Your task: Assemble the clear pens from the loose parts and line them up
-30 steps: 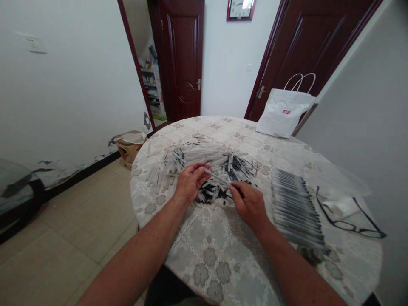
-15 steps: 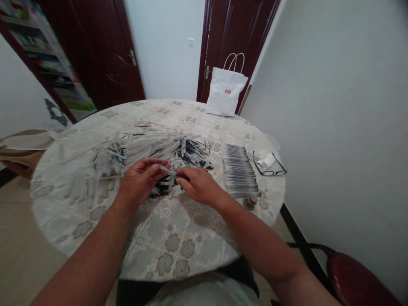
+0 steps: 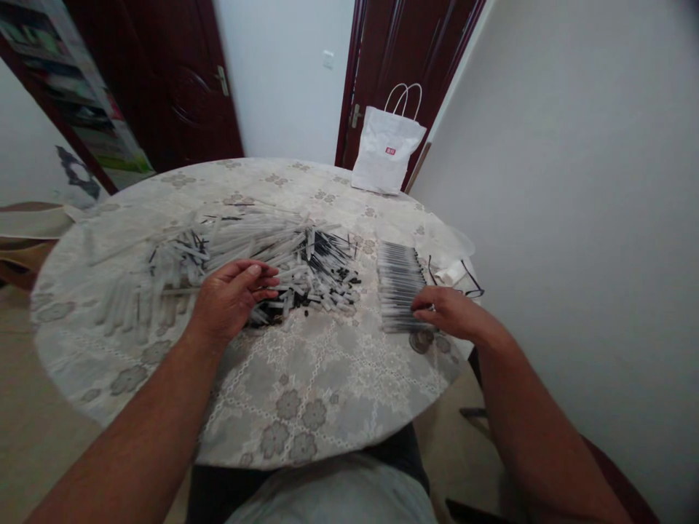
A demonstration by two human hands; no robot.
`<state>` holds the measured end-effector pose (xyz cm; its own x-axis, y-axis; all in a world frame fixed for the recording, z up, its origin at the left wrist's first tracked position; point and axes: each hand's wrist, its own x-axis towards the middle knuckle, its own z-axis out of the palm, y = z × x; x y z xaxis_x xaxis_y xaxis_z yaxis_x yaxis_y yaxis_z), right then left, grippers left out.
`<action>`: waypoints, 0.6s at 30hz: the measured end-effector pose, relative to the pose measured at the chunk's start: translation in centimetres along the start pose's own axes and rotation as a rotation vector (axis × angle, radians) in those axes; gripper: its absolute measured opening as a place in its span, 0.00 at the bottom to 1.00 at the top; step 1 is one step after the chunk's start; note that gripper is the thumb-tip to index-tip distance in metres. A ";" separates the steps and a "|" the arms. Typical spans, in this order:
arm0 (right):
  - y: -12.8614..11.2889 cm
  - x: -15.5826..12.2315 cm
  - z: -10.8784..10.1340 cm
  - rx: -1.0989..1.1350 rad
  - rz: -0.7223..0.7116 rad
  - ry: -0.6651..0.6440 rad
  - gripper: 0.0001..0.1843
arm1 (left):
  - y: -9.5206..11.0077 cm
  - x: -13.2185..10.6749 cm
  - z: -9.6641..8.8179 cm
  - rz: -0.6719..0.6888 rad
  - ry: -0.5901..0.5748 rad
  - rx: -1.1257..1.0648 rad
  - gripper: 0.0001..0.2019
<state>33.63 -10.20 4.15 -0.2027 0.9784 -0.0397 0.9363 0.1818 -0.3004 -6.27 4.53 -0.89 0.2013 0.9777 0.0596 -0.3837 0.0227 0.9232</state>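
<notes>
Pens (image 3: 397, 280) in a row, the right hand (image 3: 451, 311) at their near right end.
Its fingers bend down over the row's dark tips; whether they pinch a pen, I can't tell from here. The left hand (image 3: 226, 295) is half-open, fingers loosely curled, above the near side of a jumbled heap (image 3: 245, 244), well apart from the row. Glasses (image 3: 472, 277) lie just past the right hand, on the same flowered cloth (image 3: 349, 393).
</notes>
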 end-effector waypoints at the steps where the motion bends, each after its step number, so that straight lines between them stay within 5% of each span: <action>1: 0.7 -0.4 0.5 -0.007 0.021 -0.019 0.08 | 0.0 0.0 0.0 0.001 0.002 0.005 0.15; 10: 2.2 -0.4 3.0 -0.040 0.053 -0.028 0.10 | -0.3 0.2 -0.2 0.016 0.045 0.057 0.12; 18: 0.7 -0.4 0.8 -0.065 0.109 0.169 0.14 | -0.5 0.6 -0.2 0.091 0.120 0.028 0.07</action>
<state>34.12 -10.55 3.24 -0.0529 0.9942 0.0936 0.9677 0.0742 -0.2410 -6.19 5.14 -1.36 0.0565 0.9935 0.0993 -0.3700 -0.0716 0.9263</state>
